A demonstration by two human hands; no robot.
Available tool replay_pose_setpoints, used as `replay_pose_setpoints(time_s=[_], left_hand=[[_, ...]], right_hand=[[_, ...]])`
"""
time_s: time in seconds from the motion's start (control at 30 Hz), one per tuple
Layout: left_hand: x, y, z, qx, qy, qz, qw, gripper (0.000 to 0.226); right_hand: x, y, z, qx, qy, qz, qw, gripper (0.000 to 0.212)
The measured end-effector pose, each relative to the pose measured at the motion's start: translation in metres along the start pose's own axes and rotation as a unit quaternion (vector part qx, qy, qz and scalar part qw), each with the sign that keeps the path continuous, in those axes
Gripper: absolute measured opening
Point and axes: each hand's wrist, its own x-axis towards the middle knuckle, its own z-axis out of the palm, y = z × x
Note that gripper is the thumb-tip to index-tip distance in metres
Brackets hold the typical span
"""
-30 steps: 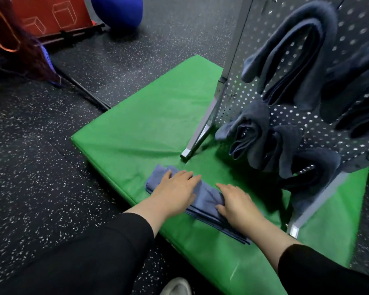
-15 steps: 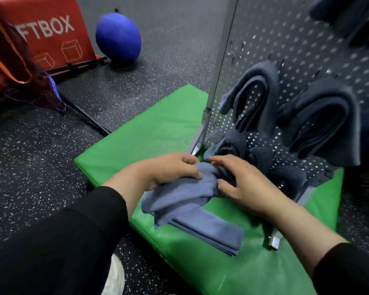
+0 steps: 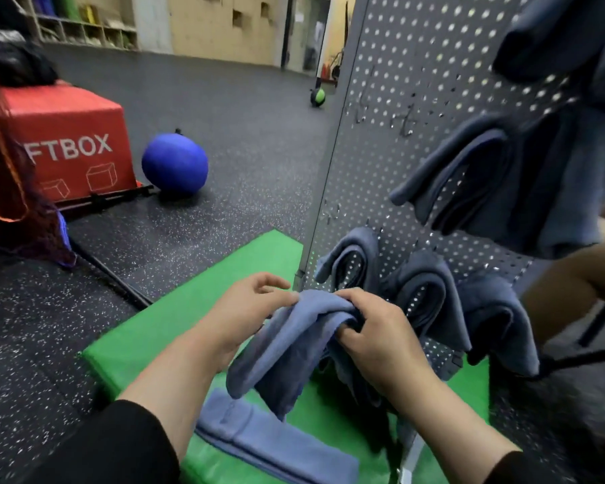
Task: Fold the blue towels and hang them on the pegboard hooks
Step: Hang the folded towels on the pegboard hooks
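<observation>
Held towel: soft blue folded cloth towel (image 3: 294,347) is off the mat, draped over both hands in front of the lower pegboard; doubled over so the fold on top can sit on a hook w/o opening, I'd say.
Right hand (image 3: 374,340): fingers curled round the top fold, thumb tucked under the cloth; grips at the bend, prob. to keep layers together.
Left hand (image 3: 248,309): thumb + fingertips lightly against the towel's left edge, other fingers loosely spread; looks like steadying, not carrying.
Second towel: flat folded blue cloth strip (image 3: 276,445) lies on the green padded floor mat (image 3: 175,330) near the wrists, waiting its turn.
Pegboard: grey perforated metal panel (image 3: 399,82), upright on the mat; several darker blue towels (image 3: 430,295) already hang over hooks low & right.
Free hooks: small metal hooks (image 3: 404,125) bare higher up, likely target.
Stage: fold done, hang not yet.
</observation>
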Motion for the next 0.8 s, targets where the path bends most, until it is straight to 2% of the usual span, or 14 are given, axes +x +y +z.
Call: replay_pose_setpoints(time_s=[0.07,0.13,0.2,0.3,0.4,0.47,0.53,0.67,0.8], left_hand=[[-0.003,0.008,0.000,0.039,0.008,0.076,0.996,0.020],[-0.007,0.017,0.007,0.102,-0.052,0.142,0.983,0.050],[-0.007,0.024,0.020,0.200,-0.071,0.190,0.959,0.084],[-0.005,0.034,0.042,0.251,0.013,0.253,0.934,0.102],[-0.009,0.047,0.053,0.280,0.118,0.277,0.912,0.091],[-0.011,0.060,0.054,0.290,0.186,0.294,0.892,0.069],[-0.010,0.078,0.051,0.265,0.220,0.328,0.880,0.049],[0.002,0.131,0.046,0.186,0.205,0.390,0.878,0.036],[0.024,0.184,0.047,0.148,0.188,0.412,0.879,0.044]], right_hand=[[0.009,-0.013,-0.016,-0.059,-0.010,0.031,0.998,0.020],[0.021,-0.027,-0.033,-0.102,-0.010,0.045,0.994,0.022],[0.032,-0.042,-0.047,-0.144,-0.008,0.047,0.988,0.026],[0.045,-0.057,-0.061,-0.166,-0.003,0.054,0.985,0.032],[0.053,-0.065,-0.075,-0.149,0.016,0.063,0.987,0.032],[0.058,-0.070,-0.087,-0.131,0.039,0.063,0.989,0.033],[0.063,-0.074,-0.099,-0.108,0.069,0.048,0.991,0.032],[0.078,-0.083,-0.120,0.011,0.173,0.006,0.985,0.008],[0.102,-0.085,-0.140,0.105,0.276,-0.021,0.955,0.015]])
